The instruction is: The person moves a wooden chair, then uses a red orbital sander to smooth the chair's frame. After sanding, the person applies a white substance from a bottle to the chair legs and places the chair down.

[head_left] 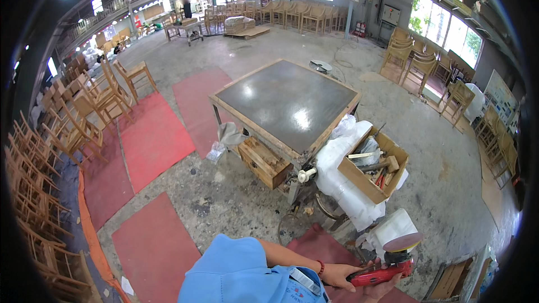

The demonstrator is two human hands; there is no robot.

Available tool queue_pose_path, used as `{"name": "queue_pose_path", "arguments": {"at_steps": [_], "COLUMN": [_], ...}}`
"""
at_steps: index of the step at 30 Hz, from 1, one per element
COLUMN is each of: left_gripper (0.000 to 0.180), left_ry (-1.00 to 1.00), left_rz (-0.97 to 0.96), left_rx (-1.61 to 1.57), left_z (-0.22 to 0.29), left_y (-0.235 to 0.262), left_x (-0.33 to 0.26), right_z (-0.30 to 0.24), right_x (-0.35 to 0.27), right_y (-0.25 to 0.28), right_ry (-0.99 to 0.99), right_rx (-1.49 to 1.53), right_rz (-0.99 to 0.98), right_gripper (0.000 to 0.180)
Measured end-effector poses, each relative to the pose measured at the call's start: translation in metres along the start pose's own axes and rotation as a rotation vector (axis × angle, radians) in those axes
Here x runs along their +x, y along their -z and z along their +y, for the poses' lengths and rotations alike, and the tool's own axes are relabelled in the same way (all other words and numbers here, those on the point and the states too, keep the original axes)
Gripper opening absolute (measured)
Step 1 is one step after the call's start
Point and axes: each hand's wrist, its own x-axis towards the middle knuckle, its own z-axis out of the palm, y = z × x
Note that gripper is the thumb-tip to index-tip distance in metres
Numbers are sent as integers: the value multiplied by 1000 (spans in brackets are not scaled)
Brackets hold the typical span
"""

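At the lower right I hold a red handheld disc sander (380,275), its round pad (401,242) tipped upward. My left hand (338,275), with a red bead bracelet at the wrist, is closed on the rear end of the body. Under and along the front part lies my right hand (386,288), its fingers wrapped round the sander and partly hidden by it. Just beyond the pad is a white wrapped bundle (393,225).
A dark-topped worktable (281,104) stands ahead, with a wooden box (263,164) beneath. Beside it, a cardboard box (362,175) of tools rests on white wrapping (334,171). Red mats (154,134) and wooden chairs (104,98) are at left; more chairs (424,70) line the right.
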Motion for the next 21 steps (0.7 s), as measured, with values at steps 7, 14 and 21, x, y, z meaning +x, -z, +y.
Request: {"name": "queue_pose_path", "arguments": {"at_steps": [7,14,21], "left_gripper": [60,45,41], "left_ry": [-10,187,455], "left_rz": [-10,-814,-1089], "left_rx": [440,821,845], "left_z": [-7,-46,-80], "left_y": [-11,-32,-49], "left_x": [-6,23,66], "right_z": [-1,-45,2], "right_x": [-29,-108,-277], "right_y": [-8,40,31], "right_ry": [61,154,336], "right_rx": [-75,-555,-803], "right_rz": [95,258,890], "right_gripper": [59,54,65]}}
